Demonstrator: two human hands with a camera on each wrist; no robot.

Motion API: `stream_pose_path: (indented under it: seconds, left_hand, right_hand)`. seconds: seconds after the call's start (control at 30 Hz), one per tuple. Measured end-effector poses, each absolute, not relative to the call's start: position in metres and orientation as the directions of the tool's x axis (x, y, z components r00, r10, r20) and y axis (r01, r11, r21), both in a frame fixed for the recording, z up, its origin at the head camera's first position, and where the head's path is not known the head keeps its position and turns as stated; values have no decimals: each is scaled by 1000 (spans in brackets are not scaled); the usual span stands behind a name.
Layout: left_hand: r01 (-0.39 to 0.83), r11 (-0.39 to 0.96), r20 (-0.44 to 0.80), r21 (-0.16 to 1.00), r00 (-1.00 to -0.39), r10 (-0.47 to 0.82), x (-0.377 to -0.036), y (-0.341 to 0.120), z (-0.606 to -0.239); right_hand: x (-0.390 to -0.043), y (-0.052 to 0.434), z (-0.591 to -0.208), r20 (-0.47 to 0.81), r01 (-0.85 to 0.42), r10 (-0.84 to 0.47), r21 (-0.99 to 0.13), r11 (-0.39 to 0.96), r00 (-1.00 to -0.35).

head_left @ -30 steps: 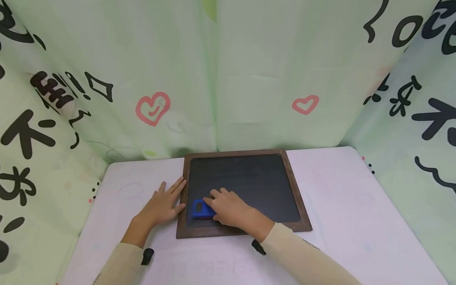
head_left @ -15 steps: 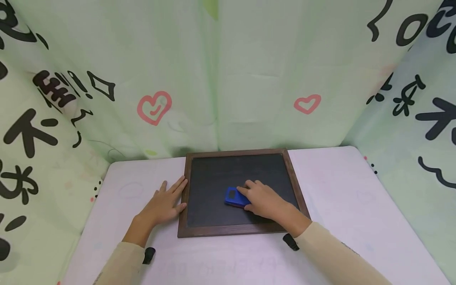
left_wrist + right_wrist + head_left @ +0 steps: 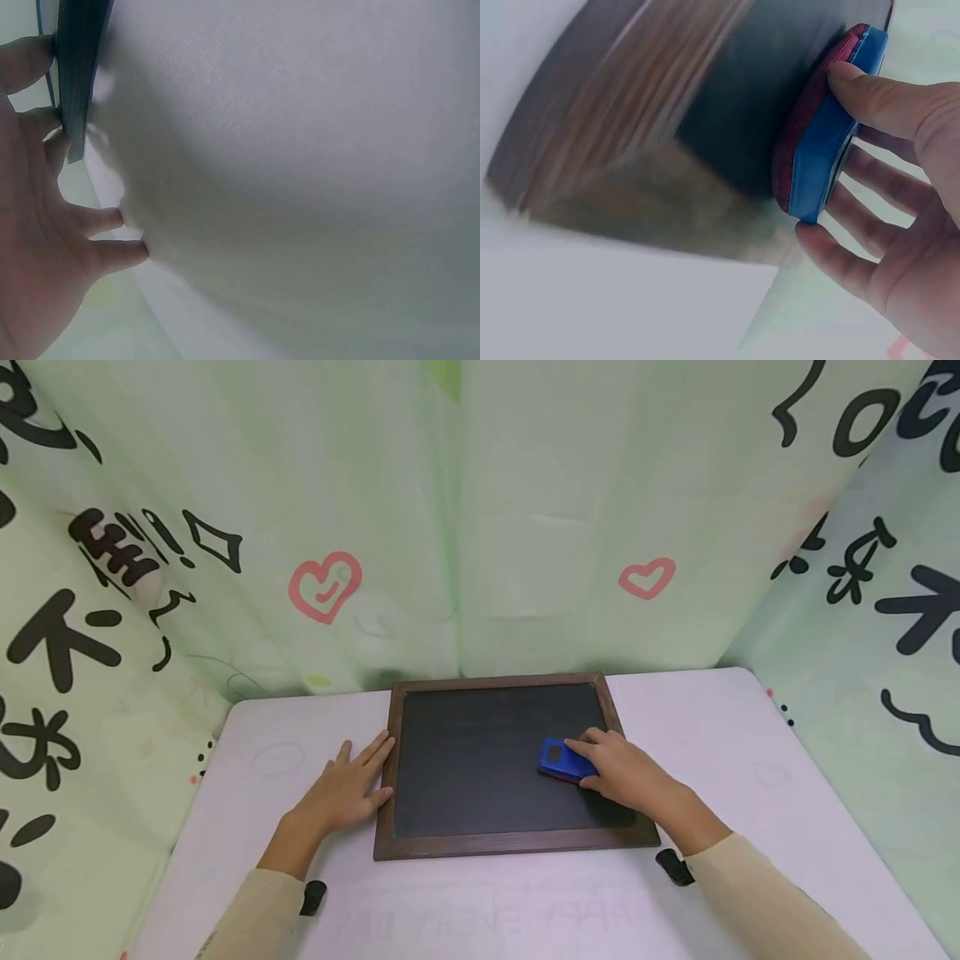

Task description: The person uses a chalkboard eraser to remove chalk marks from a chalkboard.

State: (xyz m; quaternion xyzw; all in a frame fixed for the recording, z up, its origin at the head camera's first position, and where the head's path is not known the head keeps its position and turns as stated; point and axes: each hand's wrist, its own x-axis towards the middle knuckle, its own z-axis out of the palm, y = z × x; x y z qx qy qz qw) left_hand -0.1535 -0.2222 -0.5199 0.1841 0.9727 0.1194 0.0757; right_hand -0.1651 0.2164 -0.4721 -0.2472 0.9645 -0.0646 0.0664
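Note:
A dark chalkboard (image 3: pixel 480 752) in a brown wooden frame (image 3: pixel 517 842) lies flat on the white table (image 3: pixel 750 760). My right hand (image 3: pixel 622 772) grips a blue eraser (image 3: pixel 564 761) with a red underside (image 3: pixel 799 142), pressed on the board's right part. In the right wrist view my right hand (image 3: pixel 900 187) has its thumb on one long side of the blue eraser (image 3: pixel 829 142) and its fingers curled under the other. My left hand (image 3: pixel 345 789) lies flat on the table with its fingertips against the frame's left edge. The left wrist view shows my left hand (image 3: pixel 45 225) touching the frame's edge (image 3: pixel 79 67).
Pale green cloth (image 3: pixel 480 527) printed with black characters and pink hearts walls the table at the back and on both sides. Bare table surface lies to the left and right of the board and in front of it.
My right hand has slid the eraser across the board from its lower left to its right part. The left hand has stayed at the frame's left edge.

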Motion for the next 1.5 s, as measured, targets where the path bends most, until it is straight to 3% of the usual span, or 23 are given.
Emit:
stream_pose_path:
  seconds: [0.57, 0.87, 1.2, 1.5]
  left_hand:
    - [337, 895, -95, 292, -921, 377, -146, -223, -520]
    - [332, 899, -103, 287, -922, 374, -140, -223, -524]
    - [336, 899, -100, 279, -921, 376, -146, -220, -521]
    - [330, 897, -107, 294, -921, 375, -150, -219, -516]
  right_hand:
    - [-162, 230, -480, -53, -483, -500, -184, 856, -865]
    - [-160, 232, -480, -90, -468, -492, -201, 860, -866]
    - [-168, 246, -459, 4, -476, -495, -278, 834, -869]
    - [-185, 275, -429, 47, -405, -411, -297, 865, -911]
